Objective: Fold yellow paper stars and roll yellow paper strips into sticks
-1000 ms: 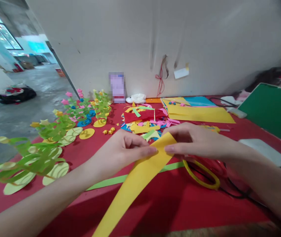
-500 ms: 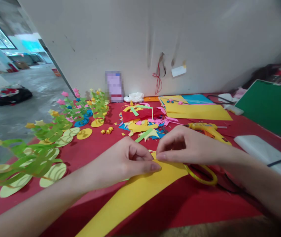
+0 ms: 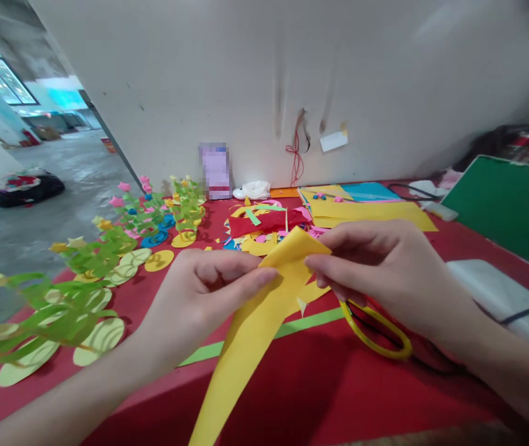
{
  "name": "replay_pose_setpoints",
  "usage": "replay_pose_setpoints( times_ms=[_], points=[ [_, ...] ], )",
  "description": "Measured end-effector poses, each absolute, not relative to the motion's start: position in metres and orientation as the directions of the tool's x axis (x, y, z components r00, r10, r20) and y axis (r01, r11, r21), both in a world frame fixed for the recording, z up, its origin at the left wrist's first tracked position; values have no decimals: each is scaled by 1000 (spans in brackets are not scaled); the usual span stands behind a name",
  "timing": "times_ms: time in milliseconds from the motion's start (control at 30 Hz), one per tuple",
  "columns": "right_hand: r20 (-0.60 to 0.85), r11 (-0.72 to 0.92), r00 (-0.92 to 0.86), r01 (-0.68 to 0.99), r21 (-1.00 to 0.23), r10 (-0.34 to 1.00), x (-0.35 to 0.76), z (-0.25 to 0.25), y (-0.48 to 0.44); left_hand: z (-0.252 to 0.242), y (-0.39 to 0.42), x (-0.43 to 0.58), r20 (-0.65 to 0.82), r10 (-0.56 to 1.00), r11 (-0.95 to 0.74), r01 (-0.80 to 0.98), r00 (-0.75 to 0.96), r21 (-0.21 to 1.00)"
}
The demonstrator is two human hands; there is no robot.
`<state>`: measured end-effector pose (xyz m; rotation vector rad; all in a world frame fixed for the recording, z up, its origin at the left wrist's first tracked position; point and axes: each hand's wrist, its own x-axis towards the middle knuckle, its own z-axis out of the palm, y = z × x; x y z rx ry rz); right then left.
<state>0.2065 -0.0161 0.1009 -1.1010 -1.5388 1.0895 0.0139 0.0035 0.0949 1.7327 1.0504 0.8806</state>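
Note:
A long yellow paper strip (image 3: 250, 341) is held up between my two hands, its lower end hanging down past the front of the table. My left hand (image 3: 204, 297) pinches its left edge between thumb and fingers. At the upper right corner, my right hand (image 3: 385, 266) grips the strip with thumb and fingertips. The top end comes to an angled point and looks folded. Beneath the strip, a green paper strip (image 3: 311, 322) lies across the table. Yellow-handled scissors (image 3: 380, 347) rest below my right hand, their blades hidden.
Paper plants (image 3: 46, 310) with green curled leaves and round bases stand along the left side of the red table (image 3: 320, 384). Colourful paper scraps (image 3: 264, 223) are heaped behind my hands. Yellow sheets (image 3: 376, 214), a green board (image 3: 501, 204) and a white box (image 3: 501, 297) occupy the right.
Both hands have lifted the yellow strip off the table and moved apart. The strip now stands steeper, and the green strip under it has come into view.

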Motion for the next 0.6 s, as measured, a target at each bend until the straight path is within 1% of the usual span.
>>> replay_pose_setpoints(
  times_ms=[67, 167, 333, 433, 500, 533, 600],
  points=[
    [213, 222, -101, 92, -971, 972, 201, 100, -21, 91, 3, 14, 186, 917, -286, 257, 353, 923],
    [243, 246, -56, 46, -968, 968, 197, 99, -25, 86, 1, 13, 228, 914, -319, 249, 336, 914],
    [265, 268, -56, 69, -961, 963, 197, 99, -28, 85, -3, 13, 235, 911, -331, 260, 339, 907],
    [247, 254, -80, 98, -962, 966, 200, 101, -29, 90, -5, 13, 196, 914, -293, 242, 357, 925],
    [218, 235, -138, 121, -965, 966, 203, 104, -26, 94, -4, 12, 136, 904, -243, 227, 405, 943],
    [189, 220, -199, 150, -964, 962, 206, 105, -24, 95, -2, 12, 76, 894, -202, 246, 441, 948],
    [85, 195, -370, 272, -942, 925, 210, 107, -19, 95, 2, 12, -94, 827, -117, 332, 554, 936]
  ],
)
